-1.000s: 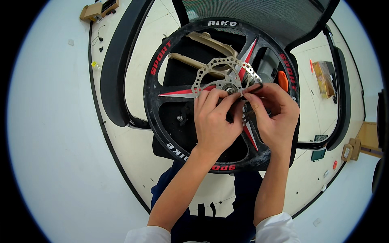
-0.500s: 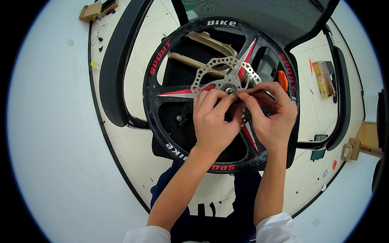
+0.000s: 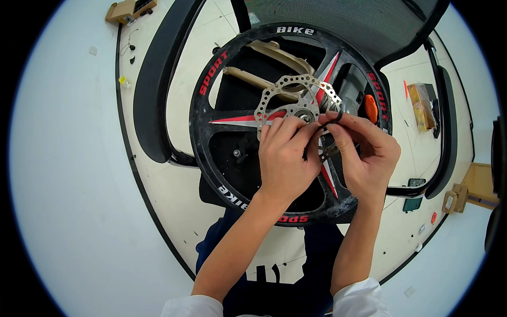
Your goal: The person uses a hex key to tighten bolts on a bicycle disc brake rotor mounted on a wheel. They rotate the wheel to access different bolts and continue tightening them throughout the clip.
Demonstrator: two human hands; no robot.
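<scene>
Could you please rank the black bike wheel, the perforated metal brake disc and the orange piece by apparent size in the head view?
1. Black bike wheel with red spokes
2. Perforated silver metal brake disc, partly hidden by the hands
3. Small orange piece

Black bicycle wheel [image 3: 222, 158] with broad moulded spokes, red and silver stripes along them, red and white lettering round the rim; held roughly upright, face toward the camera, lower rim close to the lap. Silver perforated brake disc [image 3: 288, 95] seated flat on the hub at the wheel's centre, upper arc showing, lower part covered by fingers. Small dark ring-shaped part [image 3: 334, 117] pinched just right of the hub, touching the disc.
</scene>
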